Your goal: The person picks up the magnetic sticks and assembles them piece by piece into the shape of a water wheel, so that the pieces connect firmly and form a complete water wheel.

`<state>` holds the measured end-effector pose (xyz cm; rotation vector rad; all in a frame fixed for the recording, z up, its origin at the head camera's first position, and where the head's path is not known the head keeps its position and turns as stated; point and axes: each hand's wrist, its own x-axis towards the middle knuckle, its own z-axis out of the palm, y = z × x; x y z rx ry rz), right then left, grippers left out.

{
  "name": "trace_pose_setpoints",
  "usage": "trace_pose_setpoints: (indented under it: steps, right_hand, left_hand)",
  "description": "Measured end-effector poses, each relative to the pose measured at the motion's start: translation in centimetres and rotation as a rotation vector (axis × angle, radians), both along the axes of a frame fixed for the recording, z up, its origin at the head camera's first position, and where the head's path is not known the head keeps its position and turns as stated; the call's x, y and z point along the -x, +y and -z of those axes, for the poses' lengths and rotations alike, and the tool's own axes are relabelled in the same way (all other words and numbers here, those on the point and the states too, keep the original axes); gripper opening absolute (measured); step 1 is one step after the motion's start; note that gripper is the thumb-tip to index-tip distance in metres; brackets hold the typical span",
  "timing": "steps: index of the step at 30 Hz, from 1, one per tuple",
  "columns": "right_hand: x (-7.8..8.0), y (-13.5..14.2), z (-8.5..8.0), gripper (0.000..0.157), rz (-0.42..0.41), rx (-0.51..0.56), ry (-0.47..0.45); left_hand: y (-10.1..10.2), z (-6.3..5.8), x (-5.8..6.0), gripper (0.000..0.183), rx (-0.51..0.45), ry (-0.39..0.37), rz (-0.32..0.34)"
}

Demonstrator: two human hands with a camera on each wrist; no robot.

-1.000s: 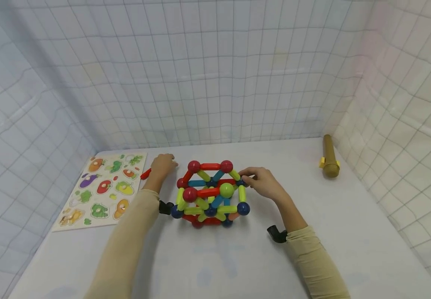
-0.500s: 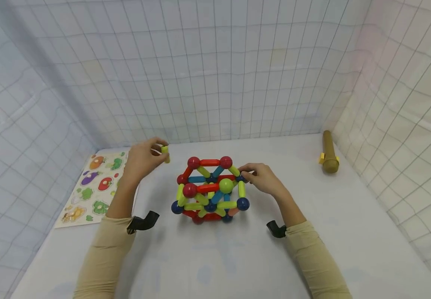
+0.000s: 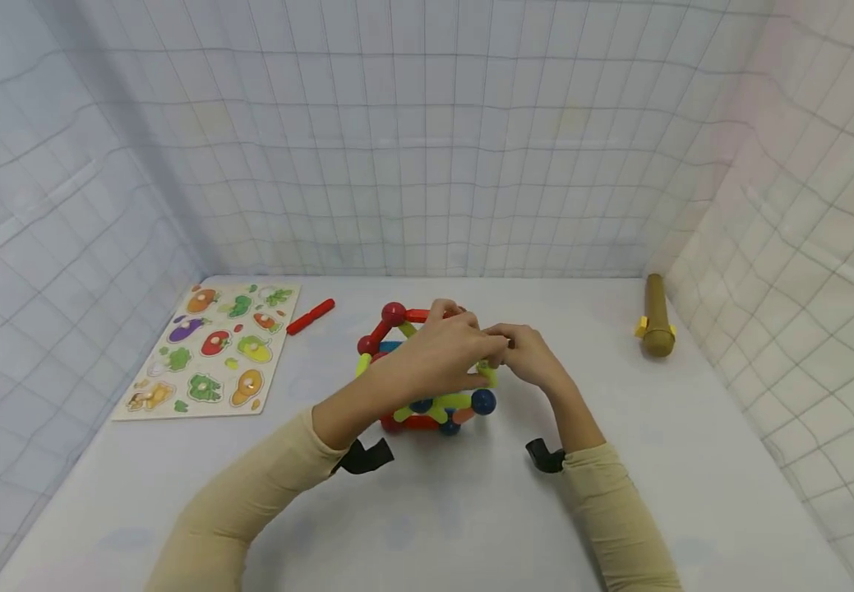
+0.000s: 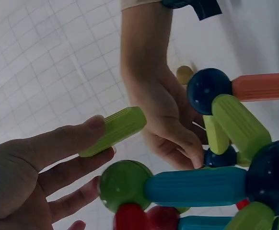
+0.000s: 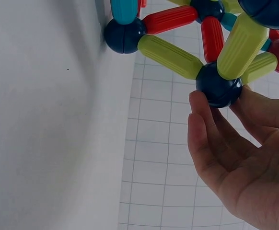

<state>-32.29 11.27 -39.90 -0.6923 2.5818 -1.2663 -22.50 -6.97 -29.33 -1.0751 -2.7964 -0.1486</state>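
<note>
A building-toy frame of coloured magnetic rods and balls (image 3: 394, 314) stands mid-table, partly behind my left hand (image 3: 434, 358) in the head view. Between thumb and fingers, that hand pinches a loose yellow-green magnetic rod (image 4: 118, 130). In the left wrist view the rod is just above the frame's green ball (image 4: 125, 186), and a gap to the ball is hard to judge. My right hand (image 3: 533, 358) grips a dark blue ball (image 5: 219, 85) at the frame's right side with its fingertips. Several rods meet at this ball.
A vegetable puzzle board (image 3: 119, 407) lies at the left. Beside it is a red rod-like piece (image 3: 311, 316). At the far right rests a brown cylindrical object (image 3: 656, 316) with yellow parts. Grid-patterned white sheets (image 3: 427, 164) enclose the table's back and sides.
My left hand picked up the yellow-green rod from beside the board, lifted it, then carried it right and over the frame. My right hand has stayed at the blue ball.
</note>
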Motion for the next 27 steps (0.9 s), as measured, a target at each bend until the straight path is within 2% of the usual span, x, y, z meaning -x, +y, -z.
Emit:
trace_pose_setpoints:
  steps: [4,8,12,15,19,23,27]
  right_hand:
    - [0.2,0.1,0.1,0.027,0.000,0.004,-0.003]
    - [0.3,0.0,0.2,0.027,-0.003,-0.003,-0.003]
    - [0.3,-0.1,0.2,0.027,0.000,-0.016,0.003]
    - [0.3,-0.1,0.0,0.028,0.001,-0.027,0.004]
    - [0.2,-0.1,-0.1,0.029,-0.014,-0.034,-0.001]
    - [0.1,0.0,-0.2,0.029,-0.024,-0.031,0.000]
    - [0.2,0.0,-0.3,0.029,-0.017,-0.019,-0.012]
  left_hand:
    - [0.4,1.0,1.0,0.013,0.076,-0.060,-0.011]
    - [0.3,1.8,1.6,0.015,0.096,-0.126,-0.017]
    - [0.2,2.4,1.9,0.014,0.089,-0.154,-0.031]
    - [-0.1,2.5,2.0,0.020,0.087,-0.165,-0.011]
    - [-0.5,2.5,2.1,0.026,0.098,-0.220,0.047]
    - [-0.7,2.5,2.3,0.020,0.076,-0.264,0.085]
    - [-0.7,2.5,2.6,0.016,0.062,-0.281,0.086]
